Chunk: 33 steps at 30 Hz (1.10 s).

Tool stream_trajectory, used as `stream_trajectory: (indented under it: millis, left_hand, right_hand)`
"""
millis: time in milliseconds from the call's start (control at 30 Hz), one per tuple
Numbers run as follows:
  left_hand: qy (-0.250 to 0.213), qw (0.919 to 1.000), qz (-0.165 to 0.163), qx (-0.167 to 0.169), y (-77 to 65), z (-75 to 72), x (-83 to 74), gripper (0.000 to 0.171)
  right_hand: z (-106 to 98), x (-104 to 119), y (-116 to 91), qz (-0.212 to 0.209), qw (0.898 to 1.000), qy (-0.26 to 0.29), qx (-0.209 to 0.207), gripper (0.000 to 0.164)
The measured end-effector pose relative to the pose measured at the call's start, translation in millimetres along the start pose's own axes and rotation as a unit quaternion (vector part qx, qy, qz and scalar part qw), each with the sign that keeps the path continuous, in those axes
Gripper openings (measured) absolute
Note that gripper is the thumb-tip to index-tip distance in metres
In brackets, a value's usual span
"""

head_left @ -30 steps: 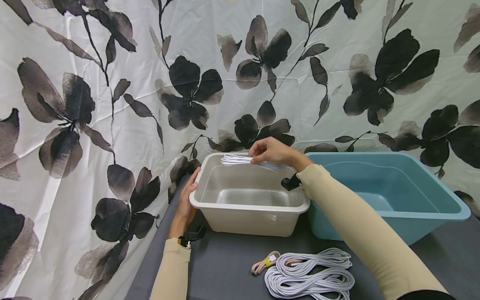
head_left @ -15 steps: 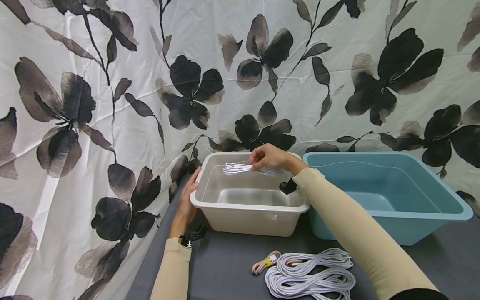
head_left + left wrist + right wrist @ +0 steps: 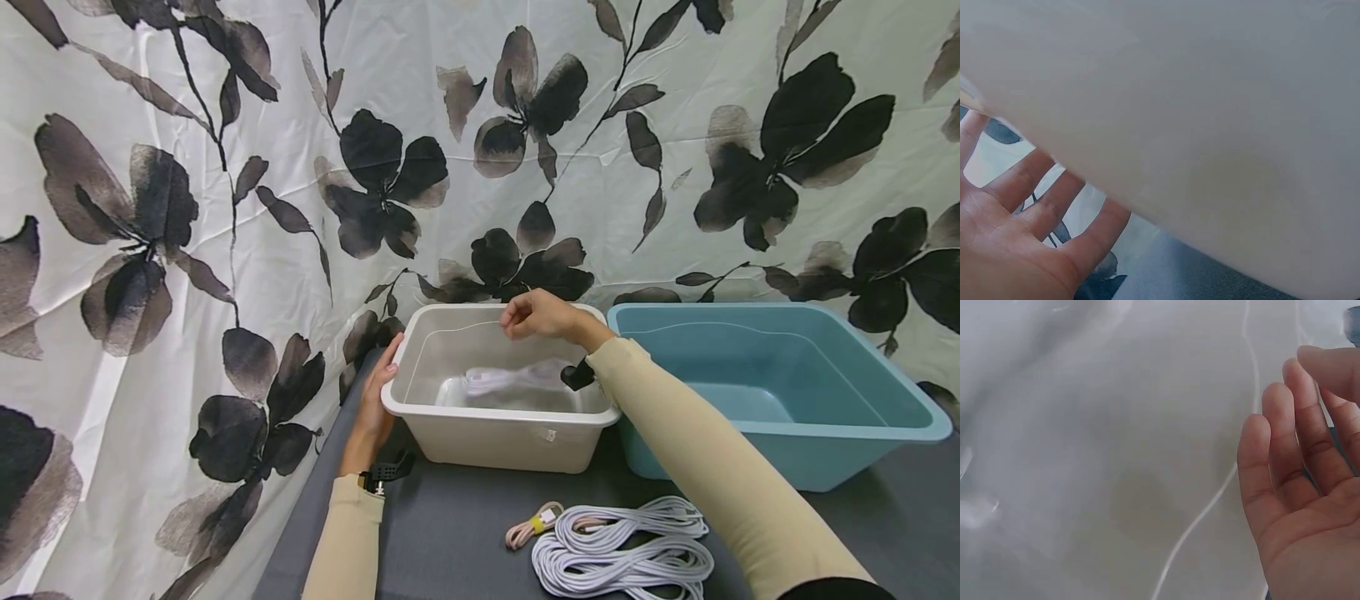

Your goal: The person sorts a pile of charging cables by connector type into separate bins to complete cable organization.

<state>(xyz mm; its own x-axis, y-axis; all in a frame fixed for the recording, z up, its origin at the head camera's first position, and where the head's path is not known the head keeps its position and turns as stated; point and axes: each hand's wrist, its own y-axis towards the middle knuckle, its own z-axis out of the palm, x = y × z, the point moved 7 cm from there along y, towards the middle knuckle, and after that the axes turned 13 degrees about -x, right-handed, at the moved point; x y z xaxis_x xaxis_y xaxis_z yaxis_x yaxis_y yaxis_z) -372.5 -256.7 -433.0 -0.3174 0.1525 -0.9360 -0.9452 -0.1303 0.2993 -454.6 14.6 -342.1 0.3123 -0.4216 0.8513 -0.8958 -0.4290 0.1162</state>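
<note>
A blurred bundle of white cord point(image 3: 517, 377) is inside the beige bin point(image 3: 495, 442), in mid-fall or just at its floor; I cannot tell which. Above it, over the bin's back part, my right hand point(image 3: 551, 317) holds nothing. Its fingers point(image 3: 1282, 425) are loosely bent in the right wrist view, thumb near the forefinger. My left hand point(image 3: 372, 406) rests against the bin's left side and rim. In the left wrist view its fingers point(image 3: 1054, 197) are spread and nearly straight, with their tips at the bin's wall.
A larger teal bin point(image 3: 780, 454) stands right beside the beige one. In front, on the grey surface point(image 3: 450, 533), lie coils of white cord point(image 3: 622, 554) and a small tan cord bundle point(image 3: 525, 527) with a yellow tie. A floral curtain point(image 3: 450, 167) hangs behind.
My right hand lowered the white cord bundle slightly, then let it go; it has dropped down inside the beige bin. The left hand stays at the bin's side.
</note>
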Motion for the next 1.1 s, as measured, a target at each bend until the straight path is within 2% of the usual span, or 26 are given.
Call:
stream_trajectory:
  millis: [300,500,667,833,967,1100]
  left_hand:
    - [-0.005,1.0000,-0.001,-0.003,-0.3,-1.0,-0.9,0.062]
    - [-0.003,0.9999,-0.010,-0.004,-0.2,-1.2,0.2,0.061]
    - [-0.001,1.0000,-0.007,-0.001,0.1,-0.4,-0.7,0.061]
    - [-0.005,1.0000,-0.007,-0.003,0.2,-0.1,-0.3,0.061]
    - [-0.011,0.9999,-0.008,-0.004,0.1,-0.2,-0.7,0.063]
    - [-0.009,0.9999,-0.010,-0.003,-0.7,0.2,-0.4,0.062]
  right_hand:
    - [-16.1,15.5,-8.1,-0.007,1.000,0.007,-0.017,0.016]
    - [-32.2,40.1,-31.3,-0.032,0.999,-0.001,-0.014,0.017]
    - [-47.4,64.7,-63.8,-0.078,0.997,-0.016,-0.007,0.017]
    - [-56.8,78.2,-106.1,-0.133,0.991,-0.007,0.000,0.015]
    - [-57.5,75.9,-142.3,-0.164,0.986,-0.001,-0.007,0.013]
    - [-51.4,63.4,-176.4,-0.185,0.982,0.017,-0.006,0.012]
